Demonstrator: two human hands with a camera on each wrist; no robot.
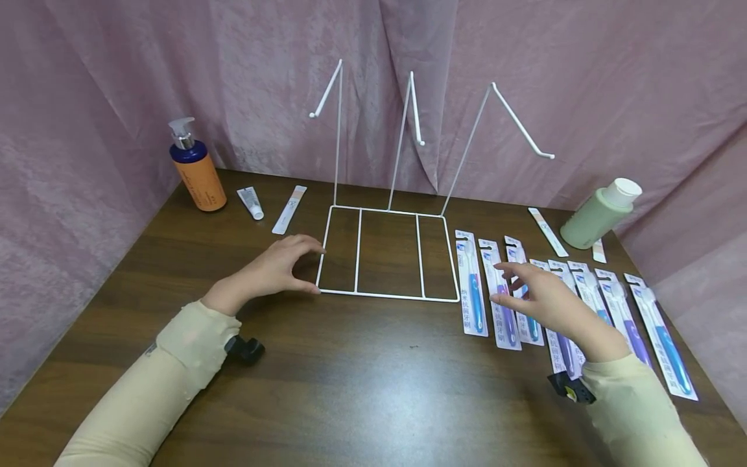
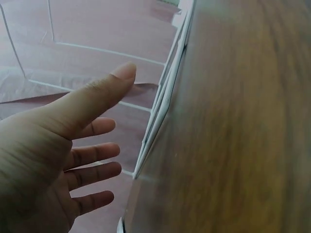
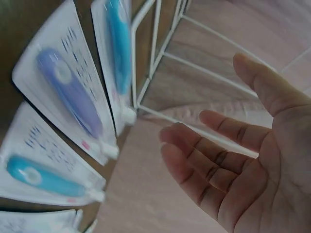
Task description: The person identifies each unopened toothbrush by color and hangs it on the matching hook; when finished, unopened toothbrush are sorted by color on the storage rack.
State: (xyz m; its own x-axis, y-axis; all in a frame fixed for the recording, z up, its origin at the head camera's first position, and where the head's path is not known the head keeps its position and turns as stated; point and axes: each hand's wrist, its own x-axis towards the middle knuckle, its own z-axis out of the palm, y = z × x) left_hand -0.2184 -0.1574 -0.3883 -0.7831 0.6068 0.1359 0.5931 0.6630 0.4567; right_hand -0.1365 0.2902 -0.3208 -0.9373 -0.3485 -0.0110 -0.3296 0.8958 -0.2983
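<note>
White rack (image 1: 389, 211) stands between half-spread hands (image 1: 277, 267); toothbrushes (image 1: 505, 319) lie below the right hand (image 1: 548, 295).

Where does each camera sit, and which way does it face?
Head: worn on the head, facing forward and down at the rack; left grip, right grip and sleeves show.
Left wrist: on that wrist, facing tabletop and rack; only left grip shows.
Right wrist: on that wrist, facing toothbrushes and rack; only right grip shows.
Wrist views share rack and curtain.

White is being shown by the rack (image 1: 389, 210) at twelve o'clock, blue and purple by toothbrushes (image 1: 475, 299) at four, orange by the bottle (image 1: 201, 181) at ten, brown grain by the table (image 1: 373, 363).
</note>
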